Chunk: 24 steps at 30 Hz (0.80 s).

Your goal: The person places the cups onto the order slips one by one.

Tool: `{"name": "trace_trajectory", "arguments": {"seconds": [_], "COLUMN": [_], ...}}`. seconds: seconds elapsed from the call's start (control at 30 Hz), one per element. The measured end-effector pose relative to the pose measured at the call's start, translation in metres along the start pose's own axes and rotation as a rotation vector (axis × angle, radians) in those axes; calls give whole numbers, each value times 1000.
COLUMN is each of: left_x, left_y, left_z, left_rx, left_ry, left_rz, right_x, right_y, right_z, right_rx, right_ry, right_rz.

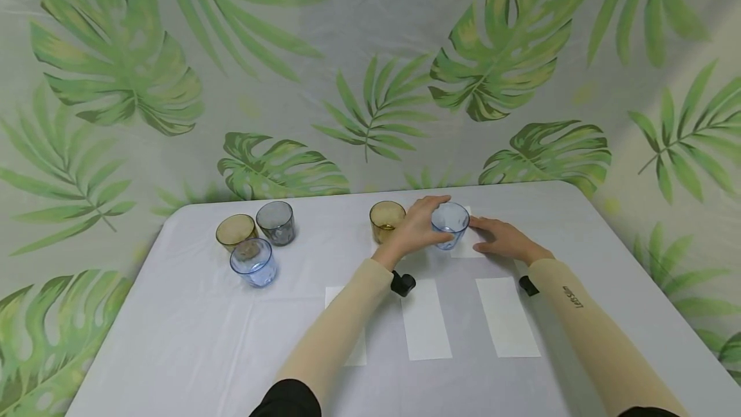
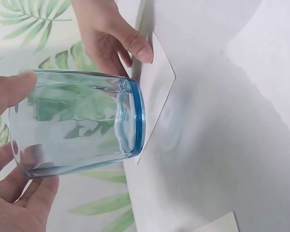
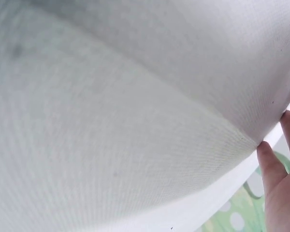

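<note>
My left hand (image 1: 412, 230) holds a clear blue glass (image 1: 450, 227) between thumb and fingers, as the left wrist view shows more closely. In that view the base of the blue glass (image 2: 135, 118) is toward the table, near a white paper sheet (image 2: 157, 82). The right hand (image 1: 508, 240) reaches in from the other side, its fingertips at the sheet's edge. It holds no glass. In the right wrist view, fingers (image 3: 270, 166) touch the edge of a white surface. An amber glass (image 1: 386, 214) stands just left of the left hand.
At the table's left stand a second amber glass (image 1: 234, 230), a grey glass (image 1: 276, 224) and another blue glass (image 1: 255, 266), close together. White paper sheets (image 1: 426, 324) lie in a row nearer the front, one partly under the left forearm. A leaf-printed cloth (image 1: 376, 101) hangs behind.
</note>
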<state>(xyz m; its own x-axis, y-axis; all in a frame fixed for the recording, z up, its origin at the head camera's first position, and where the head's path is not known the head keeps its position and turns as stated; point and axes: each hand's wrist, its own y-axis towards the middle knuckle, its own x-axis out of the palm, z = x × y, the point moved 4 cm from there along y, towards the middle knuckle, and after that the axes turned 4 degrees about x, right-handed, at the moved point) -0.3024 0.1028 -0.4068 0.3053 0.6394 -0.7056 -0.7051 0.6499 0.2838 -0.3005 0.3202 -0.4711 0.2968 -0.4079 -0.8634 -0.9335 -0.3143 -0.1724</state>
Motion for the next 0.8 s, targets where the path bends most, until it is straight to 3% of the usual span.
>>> {"name": "trace_trajectory", "arguments": {"seconds": [0.5,0.8], "left_x": [28,41], "left_y": [22,28], "left_z": [-10,-11], "left_rx": [-68,-99], "left_ry": [39,63], "left_rz": [75,98], "right_x": [0,-1], "right_y": [-1,-2], "right_z": [-2,-4], "right_rx": [-22,-39], "right_ry": [-23,-7], "right_rz": [32,38]}}
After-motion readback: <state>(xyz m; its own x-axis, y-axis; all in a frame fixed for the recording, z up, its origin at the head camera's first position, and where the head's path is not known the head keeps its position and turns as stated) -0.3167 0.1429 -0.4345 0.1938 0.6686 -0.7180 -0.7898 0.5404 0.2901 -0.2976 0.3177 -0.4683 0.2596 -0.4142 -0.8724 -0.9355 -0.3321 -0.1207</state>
